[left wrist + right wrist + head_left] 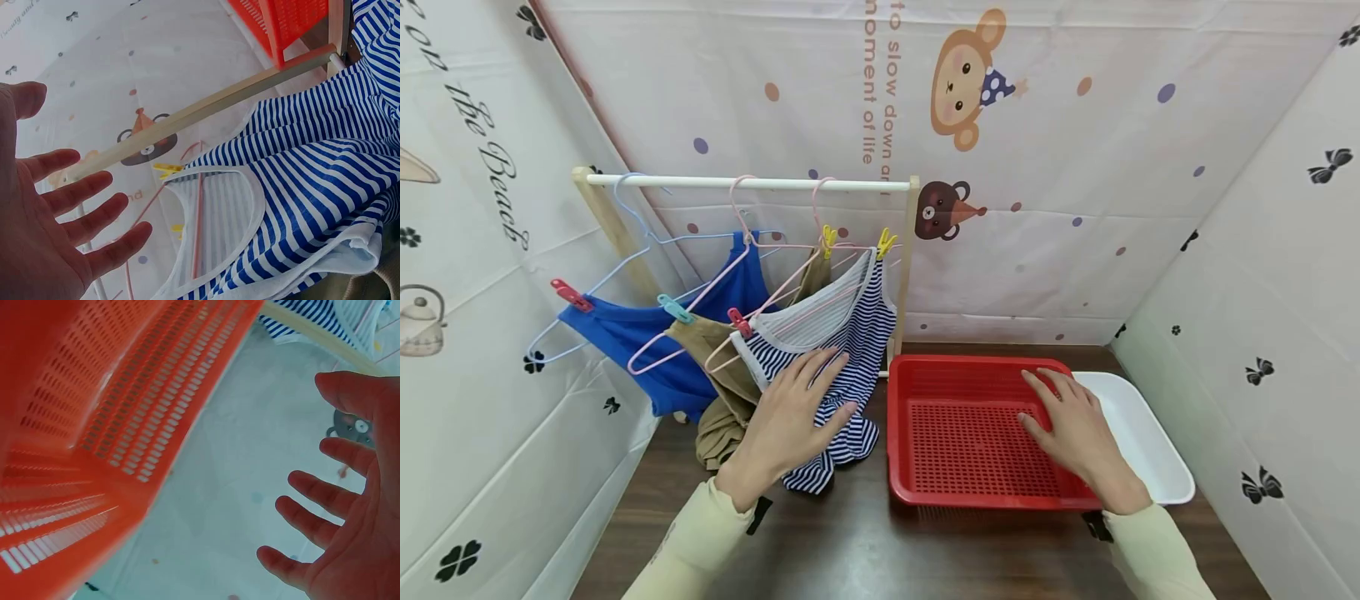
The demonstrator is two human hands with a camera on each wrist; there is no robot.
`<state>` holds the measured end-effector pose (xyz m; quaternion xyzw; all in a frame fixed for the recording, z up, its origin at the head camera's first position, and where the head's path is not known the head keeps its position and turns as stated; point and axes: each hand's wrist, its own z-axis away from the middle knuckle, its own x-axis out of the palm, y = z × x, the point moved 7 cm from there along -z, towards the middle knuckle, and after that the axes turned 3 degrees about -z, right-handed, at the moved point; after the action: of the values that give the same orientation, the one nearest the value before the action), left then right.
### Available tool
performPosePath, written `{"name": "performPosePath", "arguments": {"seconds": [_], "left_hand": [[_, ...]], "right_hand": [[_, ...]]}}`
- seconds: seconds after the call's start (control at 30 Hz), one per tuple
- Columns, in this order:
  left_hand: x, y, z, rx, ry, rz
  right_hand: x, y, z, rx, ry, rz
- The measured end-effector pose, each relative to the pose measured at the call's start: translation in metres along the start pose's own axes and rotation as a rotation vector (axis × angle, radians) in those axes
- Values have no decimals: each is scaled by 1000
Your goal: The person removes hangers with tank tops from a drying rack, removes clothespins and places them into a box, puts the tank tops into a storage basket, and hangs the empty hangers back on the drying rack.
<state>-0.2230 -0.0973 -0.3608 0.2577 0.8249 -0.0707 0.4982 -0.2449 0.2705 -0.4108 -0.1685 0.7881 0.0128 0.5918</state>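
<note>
My left hand [790, 417] is spread in front of a blue-and-white striped tank top [868, 333], its fingers overlapping the fabric in the head view. In the left wrist view that hand [56, 231] holds nothing, and the tank top [312, 169] hangs beside the fingers. Pegs fix the top to a pink hanger, a red clothespin [740, 322] at one strap and a yellow clothespin [886, 243] at the other. Over the right side of a red plastic basket [962, 450] hovers my right hand [1075, 429], fingers apart and nothing held; the right wrist view shows the basket wall [150, 412] beside it.
Behind the striped top, a khaki garment [726, 425] and a blue garment [681, 387] are pegged to hangers on a rack with a white bar [685, 181]. A white tray [1142, 433] lies right of the basket. Printed cloth walls [1037, 275] enclose the dark wooden table [835, 550].
</note>
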Motion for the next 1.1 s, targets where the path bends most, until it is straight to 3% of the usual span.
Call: {"name": "performPosePath", "arguments": {"seconds": [0.13, 0.4, 1.1], "left_hand": [[-7, 0, 3, 6, 28, 0], [-32, -3, 7, 39, 160, 3], [-77, -47, 21, -46, 457, 34]], "right_hand": [[4, 14, 4, 22, 5, -3], [14, 42, 13, 78, -6, -3], [38, 83, 31, 243, -67, -39]]}}
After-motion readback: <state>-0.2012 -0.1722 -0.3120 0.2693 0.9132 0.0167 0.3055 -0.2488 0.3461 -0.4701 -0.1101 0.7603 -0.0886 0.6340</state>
